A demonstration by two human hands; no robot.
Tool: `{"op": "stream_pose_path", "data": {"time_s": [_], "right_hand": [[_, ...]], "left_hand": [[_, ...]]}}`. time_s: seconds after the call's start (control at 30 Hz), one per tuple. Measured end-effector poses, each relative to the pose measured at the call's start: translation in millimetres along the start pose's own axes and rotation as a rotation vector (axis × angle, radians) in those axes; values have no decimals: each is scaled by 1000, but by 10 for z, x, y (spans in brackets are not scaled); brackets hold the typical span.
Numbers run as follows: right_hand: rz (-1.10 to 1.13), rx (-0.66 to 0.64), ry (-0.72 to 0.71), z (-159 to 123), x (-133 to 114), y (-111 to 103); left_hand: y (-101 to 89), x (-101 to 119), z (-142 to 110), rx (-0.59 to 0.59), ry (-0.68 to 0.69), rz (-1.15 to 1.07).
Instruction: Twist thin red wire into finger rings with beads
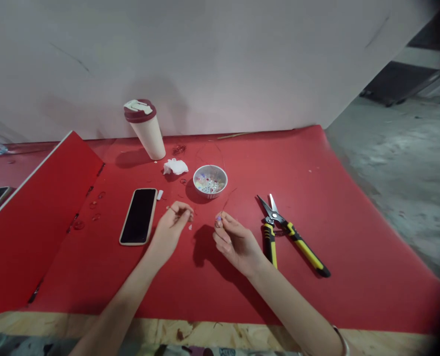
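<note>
Two hands pinch below the bead bowl (pixel 210 181): the right hand (pixel 235 242) grips a thin wire (pixel 228 201) slanting up-right; the left hand (pixel 171 230) is closed, its hold unclear.

The red sheet (pixel 357 277) is seen as smooth and matt, and rough oriented strand board (pixel 220 336) is exposed along its near edge; the snips (pixel 305 249) are fitted with bare metal blades and glossy yellow-and-black plastic handles. The cup (pixel 149 141) is finished in matt paper under a dark red plastic lid (pixel 135 113); glossy glass is shown on the phone (pixel 138 216), soft crumpled paper in the tissue (pixel 175 166), and a metallic look on the thin wire (pixel 229 199).
</note>
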State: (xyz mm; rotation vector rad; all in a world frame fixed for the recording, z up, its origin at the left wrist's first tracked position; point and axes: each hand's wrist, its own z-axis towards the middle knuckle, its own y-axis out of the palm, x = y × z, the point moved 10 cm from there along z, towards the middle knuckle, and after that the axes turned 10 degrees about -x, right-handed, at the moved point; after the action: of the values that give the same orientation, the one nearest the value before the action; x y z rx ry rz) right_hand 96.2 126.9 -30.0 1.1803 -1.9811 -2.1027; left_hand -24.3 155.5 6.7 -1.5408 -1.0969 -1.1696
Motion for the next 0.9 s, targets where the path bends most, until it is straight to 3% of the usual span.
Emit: {"op": "stream_pose_path", "data": {"time_s": [0.07,0.13,0.2,0.27,0.33,0.4,0.57,0.7,0.9], "right_hand": [[29,-4,10,4,-24,7],[38,7,12,11,-40,-3],[49,19,20,20,-30,-17],[57,31,27,28,-12,-30],[60,47,27,30,-3,-48],[67,65,25,27,-1,-69],[95,92,14,7,-11,-118],[100,100,-5,5,-21,-147],[73,91,-19,25,-21,-172]], "left_hand": [[-308,150,-36,149,25,349],[-636,282,-112,394,-1,779],[-905,242,-162,581,-185,1081],[-1025,73,-110,558,-352,1178],[-1027,-61,-34,475,-411,1177],[-998,-106,-1,448,-421,1157],[-980,-87,-31,519,-443,1096],[-983,-38,-11,561,-374,1096],[-1051,-129,65,473,-363,1072]]}}
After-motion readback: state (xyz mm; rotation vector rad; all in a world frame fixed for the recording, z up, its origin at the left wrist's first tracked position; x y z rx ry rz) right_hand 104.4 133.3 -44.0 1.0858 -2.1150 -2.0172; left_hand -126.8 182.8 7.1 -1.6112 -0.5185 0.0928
